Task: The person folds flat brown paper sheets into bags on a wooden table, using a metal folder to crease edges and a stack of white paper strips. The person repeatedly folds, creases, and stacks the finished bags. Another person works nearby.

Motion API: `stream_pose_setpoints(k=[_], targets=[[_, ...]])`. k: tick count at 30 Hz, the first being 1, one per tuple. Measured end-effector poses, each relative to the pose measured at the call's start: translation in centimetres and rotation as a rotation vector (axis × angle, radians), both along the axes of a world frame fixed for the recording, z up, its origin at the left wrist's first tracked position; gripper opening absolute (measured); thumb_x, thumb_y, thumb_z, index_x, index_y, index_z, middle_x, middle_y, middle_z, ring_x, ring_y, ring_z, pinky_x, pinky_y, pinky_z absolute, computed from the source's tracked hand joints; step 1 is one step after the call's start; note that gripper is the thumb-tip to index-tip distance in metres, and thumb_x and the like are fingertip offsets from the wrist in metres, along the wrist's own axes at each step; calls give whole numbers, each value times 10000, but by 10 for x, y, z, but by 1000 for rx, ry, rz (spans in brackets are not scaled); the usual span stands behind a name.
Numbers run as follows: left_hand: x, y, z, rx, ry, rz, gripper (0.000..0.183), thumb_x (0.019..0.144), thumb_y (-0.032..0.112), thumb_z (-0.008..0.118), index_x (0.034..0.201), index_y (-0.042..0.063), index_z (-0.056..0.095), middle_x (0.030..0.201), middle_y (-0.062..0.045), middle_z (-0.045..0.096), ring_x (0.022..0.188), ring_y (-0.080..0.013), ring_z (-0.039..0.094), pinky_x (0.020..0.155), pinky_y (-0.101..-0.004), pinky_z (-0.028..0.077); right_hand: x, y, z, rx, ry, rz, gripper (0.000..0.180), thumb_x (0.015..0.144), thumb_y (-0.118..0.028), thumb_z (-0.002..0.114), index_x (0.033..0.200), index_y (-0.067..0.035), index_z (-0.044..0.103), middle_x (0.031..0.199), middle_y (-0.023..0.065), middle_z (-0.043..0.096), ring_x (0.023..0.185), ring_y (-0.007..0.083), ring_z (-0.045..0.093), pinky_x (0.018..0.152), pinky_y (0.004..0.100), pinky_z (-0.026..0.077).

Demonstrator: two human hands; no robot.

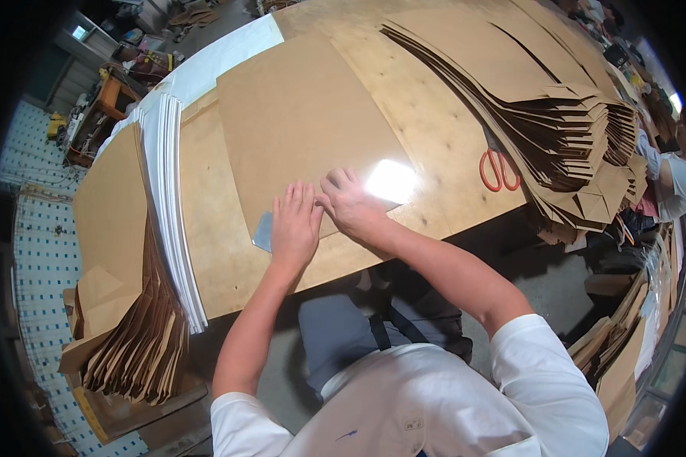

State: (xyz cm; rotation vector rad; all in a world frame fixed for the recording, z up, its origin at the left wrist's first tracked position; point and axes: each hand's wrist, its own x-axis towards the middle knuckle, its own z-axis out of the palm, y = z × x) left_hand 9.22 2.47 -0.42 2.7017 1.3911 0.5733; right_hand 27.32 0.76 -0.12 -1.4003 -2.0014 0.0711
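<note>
A large brown kraft paper sheet or bag point(303, 120) lies flat on the plywood table point(440, 211) before me. My left hand point(295, 228) rests flat at its near edge, fingers extended and close together, beside a small grey piece point(262, 231) at the sheet's near left corner. Curled at the same edge, my right hand point(349, 200) presses on the paper, its fingertips close to my left thumb. Whether it pinches the paper is hidden. A bright glare covers the sheet's near right corner.
Red-handled scissors point(498, 170) lie at the right, partly under a large stack of folded kraft bags point(549, 131). At the left stand white sheets point(171, 211) and more kraft bags point(114, 228) overhanging the table edge. Another person's white-clothed arm point(675, 183) shows at the far right.
</note>
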Motion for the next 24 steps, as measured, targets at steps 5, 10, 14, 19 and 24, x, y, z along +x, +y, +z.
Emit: stream_pose_setpoints(k=[5,10,14,19,24], targets=[[-3,-3,6,21,-86,-145,311,990,165,628,1250,-4,659,1368,-216,643,1313,-425,571,1128,-509,440,-1,0,0,18,-106,-43,311,1032,-283,569,986,13,653,971,170,583,953,324,545,849,404,467],[-1,-3,17,-73,-141,-111,280,987,172,629,1216,18,675,1340,-192,664,1268,-414,607,1073,-457,502,0,-2,7,-10,-138,-35,291,1034,-265,561,1008,13,641,988,178,577,947,327,542,847,410,457],[27,-6,27,-316,-144,223,394,1035,222,543,1370,21,597,1452,-193,586,1364,-409,527,1143,-505,413,5,2,-3,-18,-78,-48,280,1030,-240,561,1108,23,615,1010,174,569,972,329,541,859,432,452],[23,-11,-5,14,38,113,496,1056,222,486,1500,2,485,1539,-196,504,1458,-402,413,1208,-598,261,3,1,-8,-73,-68,-36,512,1080,-331,458,1409,59,499,1397,253,530,1355,381,455,1137,474,355],[23,-11,-2,-35,59,124,496,1063,244,486,1501,12,488,1558,-186,490,1470,-386,412,1211,-603,265,18,-3,-7,-276,-291,-6,696,1096,-461,358,1568,50,348,1642,226,348,1559,351,262,1286,486,153]])
